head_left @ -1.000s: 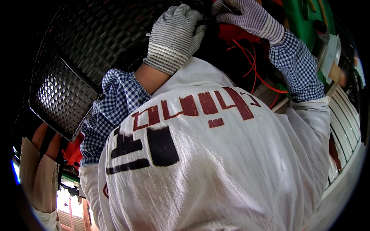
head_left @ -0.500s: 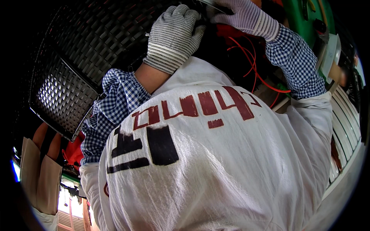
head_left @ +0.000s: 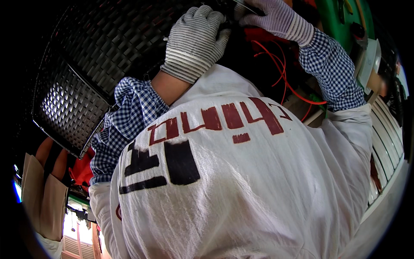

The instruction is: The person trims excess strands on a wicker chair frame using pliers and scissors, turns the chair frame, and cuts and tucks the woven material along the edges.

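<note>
My left hand (head_left: 196, 41), in a grey-and-white striped knit glove, lies against the dark edge of a black woven wicker piece (head_left: 108, 47). Its fingers curl down and the thumb bends toward them; whatever they grip is hidden in shadow. To its right, at the top of the view, my right hand (head_left: 276, 19) wears a similar glove. Its fingers close round a thin grey metal tool (head_left: 246, 6), whose far end is cut off by the frame. The gap between the hands is too dark to make out.
Thin red tubing or cord (head_left: 284, 77) loops below my right hand. A green plastic object (head_left: 334, 17) stands at the upper right, beside a slatted white surface (head_left: 386, 142). At the lower left, a person's bare legs (head_left: 51, 157) show beside beige panels (head_left: 54, 203).
My right hand has shifted slightly to the right, and the metal tool in it is tilted more steeply. My left hand has barely moved.
</note>
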The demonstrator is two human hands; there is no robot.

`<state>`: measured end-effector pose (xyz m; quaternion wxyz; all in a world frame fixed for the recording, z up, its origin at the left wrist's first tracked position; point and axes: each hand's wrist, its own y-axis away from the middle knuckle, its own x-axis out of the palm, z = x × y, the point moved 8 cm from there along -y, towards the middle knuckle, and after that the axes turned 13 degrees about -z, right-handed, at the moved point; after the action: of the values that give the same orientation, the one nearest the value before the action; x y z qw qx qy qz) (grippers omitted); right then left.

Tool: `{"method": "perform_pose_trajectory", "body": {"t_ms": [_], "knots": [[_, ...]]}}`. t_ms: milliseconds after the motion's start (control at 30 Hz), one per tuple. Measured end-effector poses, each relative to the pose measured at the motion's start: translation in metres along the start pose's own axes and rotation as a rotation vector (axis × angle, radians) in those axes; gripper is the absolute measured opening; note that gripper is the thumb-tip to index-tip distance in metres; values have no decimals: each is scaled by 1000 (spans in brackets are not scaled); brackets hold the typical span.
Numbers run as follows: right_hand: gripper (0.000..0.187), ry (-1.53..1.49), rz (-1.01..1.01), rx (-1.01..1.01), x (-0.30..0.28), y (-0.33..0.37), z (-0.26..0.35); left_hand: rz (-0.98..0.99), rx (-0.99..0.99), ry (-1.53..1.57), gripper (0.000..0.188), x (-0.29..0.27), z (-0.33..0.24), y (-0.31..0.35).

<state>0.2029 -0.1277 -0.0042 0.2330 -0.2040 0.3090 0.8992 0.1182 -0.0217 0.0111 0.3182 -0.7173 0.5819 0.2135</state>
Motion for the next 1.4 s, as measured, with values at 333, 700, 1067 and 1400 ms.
{"method": "perform_pose_trajectory", "body": {"t_ms": [333, 700, 1067, 1400], "knots": [[17, 68, -27, 73, 1, -2, -4, -123, 148, -117, 24, 8, 8, 7], [19, -120, -17, 209, 1, 1, -18, -104, 143, -102, 23, 9, 5, 6], [22, -143, -106, 294, -1, -1, -26, -188, 183, -105, 26, 6, 0, 0], [30, 6, -482, 23, -21, 33, 21, -154, 150, -105, 25, 3, 13, 9]]}}
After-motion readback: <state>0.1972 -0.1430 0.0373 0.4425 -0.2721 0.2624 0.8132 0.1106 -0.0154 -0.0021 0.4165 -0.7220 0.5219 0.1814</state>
